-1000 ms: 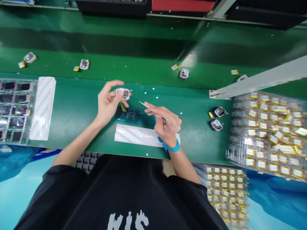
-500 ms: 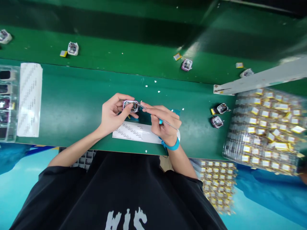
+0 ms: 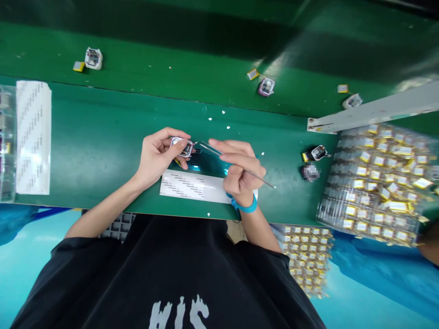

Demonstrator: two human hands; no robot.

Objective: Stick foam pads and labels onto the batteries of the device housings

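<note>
My left hand point(image 3: 156, 155) is closed around a small open watch case point(image 3: 183, 147) with a circuit board inside, my thumb pressing on the board. A bit of yellow, perhaps a battery, shows beneath those fingers. In my right hand point(image 3: 242, 167) is a thin metal tool point(image 3: 259, 177) with a bent tip, pinched between thumb and fingers. Its tip is just right of the case; whether it touches cannot be made out. Shiny blue film point(image 3: 209, 163) lies below both hands. A white printed strip point(image 3: 185, 185) is on the bench in front of me.
Right of my hands stand stacked clear trays of batteries point(image 3: 373, 183) and a white metal bracket point(image 3: 377, 107). Watch cases point(image 3: 317, 153) lie beside them; others point(image 3: 265, 86) sit on the far strip. White sheets point(image 3: 33, 137) and a clear tray point(image 3: 7, 155) are at left.
The tool's tip has drawn back from the case, and my right hand has opened its grip slightly, shifting right. My left hand has moved slightly left with the case. The view has shifted slightly.
</note>
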